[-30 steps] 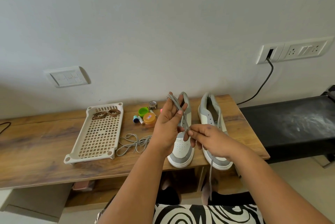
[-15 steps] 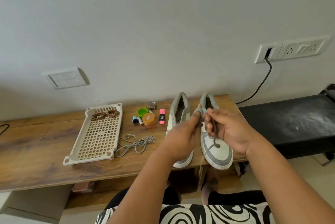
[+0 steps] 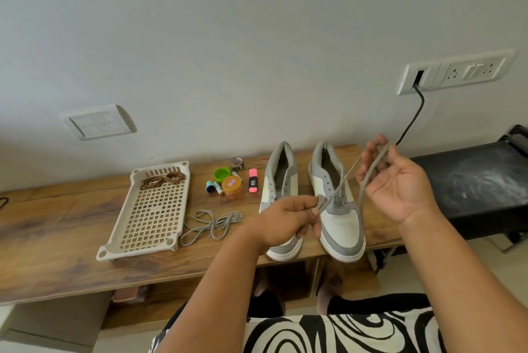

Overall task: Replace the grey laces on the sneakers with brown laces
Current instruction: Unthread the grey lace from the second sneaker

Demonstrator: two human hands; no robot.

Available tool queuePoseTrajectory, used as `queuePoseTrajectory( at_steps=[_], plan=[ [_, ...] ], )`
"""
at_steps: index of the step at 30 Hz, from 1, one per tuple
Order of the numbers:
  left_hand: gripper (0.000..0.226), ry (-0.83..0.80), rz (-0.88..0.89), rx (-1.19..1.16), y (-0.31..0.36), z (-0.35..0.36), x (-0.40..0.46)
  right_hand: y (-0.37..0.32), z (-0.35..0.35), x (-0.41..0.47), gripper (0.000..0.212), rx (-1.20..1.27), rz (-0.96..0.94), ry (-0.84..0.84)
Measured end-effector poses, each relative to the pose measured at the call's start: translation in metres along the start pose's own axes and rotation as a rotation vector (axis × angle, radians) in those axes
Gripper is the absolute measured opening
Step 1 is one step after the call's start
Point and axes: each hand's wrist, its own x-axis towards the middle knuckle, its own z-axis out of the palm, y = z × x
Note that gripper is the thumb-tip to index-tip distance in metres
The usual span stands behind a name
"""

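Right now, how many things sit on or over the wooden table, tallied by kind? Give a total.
Sneakers: 2
Grey laces: 2, one loose on the table, one held between both hands
Brown lace bundles: 2, in the tray
Perforated tray: 1
Pink highlighter: 1
Orange-lidded jar: 1
Green cap: 1
Tape roll: 1
Small tubes: 2
Total: 13

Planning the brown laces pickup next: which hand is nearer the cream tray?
Left. The left hand holds grey lace over the sneakers, right of the cream tray; the right hand is farther right.
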Motion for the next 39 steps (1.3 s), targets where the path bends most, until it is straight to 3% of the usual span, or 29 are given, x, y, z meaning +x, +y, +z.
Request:
queuePoseTrajectory(
  at_steps=[3,6,9,12,14,17,19,23,25,33,39],
  plan=[
    [0.026,-0.007,-0.042,-0.007,-0.003,-0.006,-0.001,-0.008,-0.010,0.006,0.040,-0.152,-0.049,0.114],
    [0.025,0.031,-0.097,-0.046,-0.007,-0.009,0.000,-0.005,-0.017,0.006,0.033,-0.708,-0.091,0.114],
    [0.025,0.081,-0.103,-0.125,-0.006,-0.010,0.001,0.000,-0.010,0.000,0.026,-1.108,-0.096,-0.050],
    [0.025,0.154,-0.081,-0.245,-0.003,-0.012,0.001,0.009,0.006,-0.009,0.056,-1.342,0.041,-0.337],
    [0.025,0.203,-0.072,-0.331,-0.003,-0.014,0.001,0.024,0.015,-0.014,0.068,-1.416,0.112,-0.414],
    [0.023,0.230,-0.059,-0.391,-0.003,-0.018,0.000,0.044,0.020,-0.014,0.036,-1.597,-0.134,-0.375],
    [0.025,0.225,-0.074,-0.363,-0.003,-0.019,-0.001,0.046,0.022,-0.015,0.018,-1.588,-0.339,-0.331],
    [0.029,0.144,-0.122,-0.307,-0.003,-0.018,-0.002,0.038,0.015,-0.011,0.018,-1.594,-0.870,-0.330],
    [0.035,0.096,-0.138,-0.300,0.000,-0.017,-0.002,0.036,0.013,-0.009,0.019,-1.592,-1.013,-0.335],
    [0.036,0.029,-0.087,-0.307,0.005,-0.015,-0.007,0.037,0.007,-0.004,0.024,-1.562,-0.995,-0.284],
    [0.038,-0.044,-0.024,-0.503,0.007,-0.017,-0.008,0.048,0.004,-0.002,0.023,-1.565,-0.865,-0.324]
  ],
)
